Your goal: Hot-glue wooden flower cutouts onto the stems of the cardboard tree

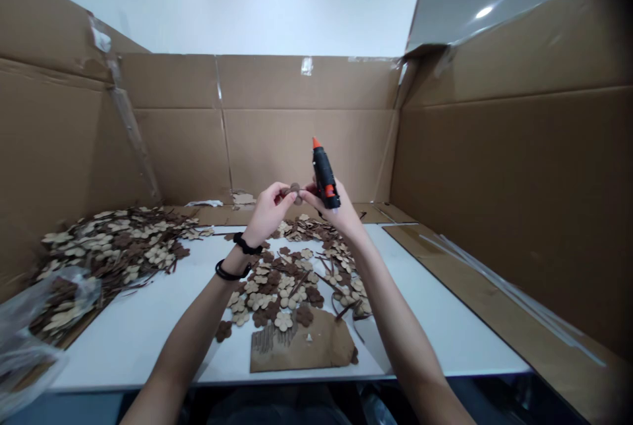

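Note:
A small brown flower piece (295, 193) is pinched between my two hands, raised above the far part of the white table. My left hand (270, 211) grips its left side with closed fingers. On the other side, my right hand (330, 204) touches the piece with its fingertips and also holds a black glue gun (324, 171), orange nozzle pointing up. Below the hands lie many brown and cream flower pieces (287, 286) and thin dark strips. A cardboard piece (321, 346) with glue marks rests at the table's front edge.
A large heap of flower pieces (123, 247) covers the back left, beside a clear plastic bag (30, 326). Cardboard walls (306, 135) enclose the white table (143, 319) at the left, back and right. Clear glue sticks (514, 296) lie on the cardboard at the right.

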Available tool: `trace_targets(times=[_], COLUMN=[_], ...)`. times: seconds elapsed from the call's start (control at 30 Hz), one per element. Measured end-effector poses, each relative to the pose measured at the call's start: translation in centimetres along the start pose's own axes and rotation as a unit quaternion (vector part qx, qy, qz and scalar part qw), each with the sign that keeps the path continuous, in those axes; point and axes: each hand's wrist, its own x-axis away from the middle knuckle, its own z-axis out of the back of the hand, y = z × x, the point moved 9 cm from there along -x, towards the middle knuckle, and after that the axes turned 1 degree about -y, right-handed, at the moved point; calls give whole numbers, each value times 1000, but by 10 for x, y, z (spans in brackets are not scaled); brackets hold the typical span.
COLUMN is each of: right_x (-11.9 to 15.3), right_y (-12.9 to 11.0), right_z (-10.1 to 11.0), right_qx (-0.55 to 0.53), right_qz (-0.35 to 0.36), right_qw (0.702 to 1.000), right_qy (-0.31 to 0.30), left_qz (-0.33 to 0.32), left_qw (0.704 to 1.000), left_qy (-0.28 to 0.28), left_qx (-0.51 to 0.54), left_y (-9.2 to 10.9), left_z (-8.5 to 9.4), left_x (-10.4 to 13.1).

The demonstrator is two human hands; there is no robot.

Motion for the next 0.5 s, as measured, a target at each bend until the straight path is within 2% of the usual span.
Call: trace_targets(times=[0.1, 0.13, 0.2, 0.27, 0.33, 0.4, 0.5], right_x=[2, 2, 2, 3, 4, 6, 9], right_y=[-3, -4, -8, -12, -16, -22, -28], right_z=[-2, 1, 11, 23, 38, 54, 74], right_qx=[3, 9, 16, 6, -25, -60, -89], right_qz=[0, -1, -1, 0, 3, 20, 41], right_qw=[1000, 1000, 998, 996, 993, 987, 978], right_qy=[12, 26, 62, 91, 118, 147, 182], left_qz=[-1, 3, 15, 19, 21, 57, 219], left_qw=[999, 1000, 999, 988, 959, 922, 861], left_qy=[28, 14, -49, -115, -152, -168, -175], left_qx=[15, 23, 0, -101, -240, -344, -425], left_y=[9, 12, 18, 25, 27, 20, -15], left_z=[8, 10, 15, 30, 64, 113, 204], left_x=[7, 12, 28, 52, 79, 105, 147])
